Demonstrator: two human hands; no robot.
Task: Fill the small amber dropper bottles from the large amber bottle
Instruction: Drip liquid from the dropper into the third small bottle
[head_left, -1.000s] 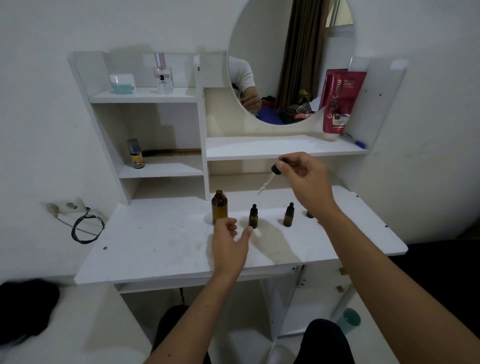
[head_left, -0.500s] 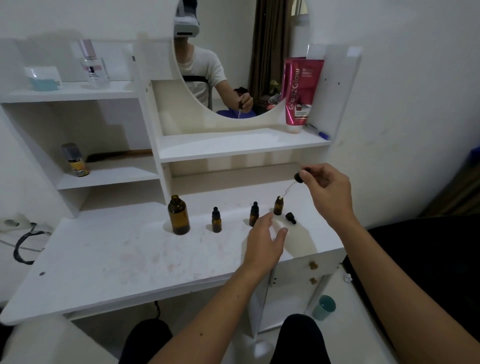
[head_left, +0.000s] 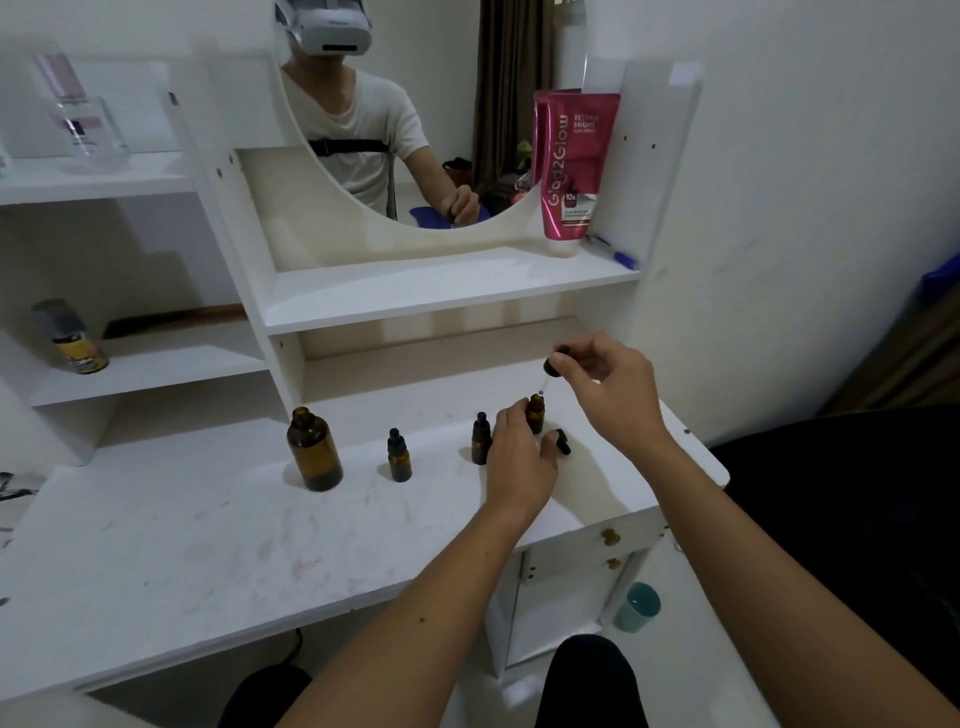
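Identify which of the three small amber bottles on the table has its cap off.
The rightmost small bottle, steadied by the left hand under the dropper; the other two keep black caps.

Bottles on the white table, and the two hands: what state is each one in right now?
Large amber bottle: upright, uncapped.
Left small bottle: upright, capped.
Middle small bottle: upright, capped.
Right small bottle: upright, open, steadied by the left hand.
Loose black cap: lying on the table.
Dropper: pinched by the right hand, tip over the open bottle.
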